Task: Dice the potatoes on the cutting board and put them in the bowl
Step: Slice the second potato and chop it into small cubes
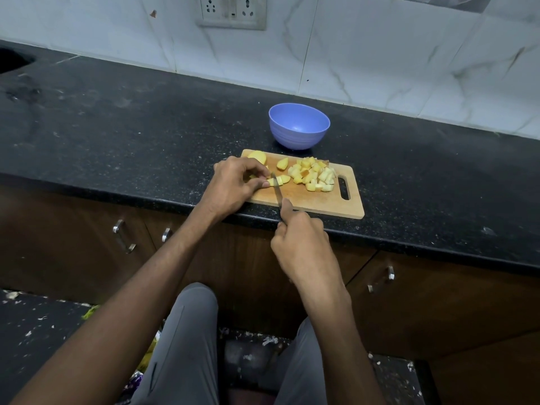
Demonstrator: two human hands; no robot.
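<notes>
Potato pieces lie across the cutting board (318,200), which sits at the front edge of the dark counter (117,135). A heap of finished dice (314,174) fills the right part of the board near its handle slot, a wedge (282,163) lies toward the middle, and a larger uncut chunk (257,156) rests at the far left corner. The blue bowl (299,125) stands just behind the board and looks empty — nothing has gone in yet.

The left hand (233,185) pinches a strip of potato (279,180) against the board, fingertips curled close to the blade. The right hand (301,238) is wrapped around the handle of a knife (277,190), index finger laid along the spine, and the blade is set across the strip.

Raw potato is firm and fairly light, but its cut faces are wet and starchy, so small pieces probably slide under the blade — best pinned from above on the flat cut side, fingertips tucked back. The dice are likely sturdy enough to scoop by the handful or sweep off the board edge; a pinch on single cubes would be slow and slippery.

My guess is the dicing is past halfway, with the strip, the wedge and the chunk left.
</notes>
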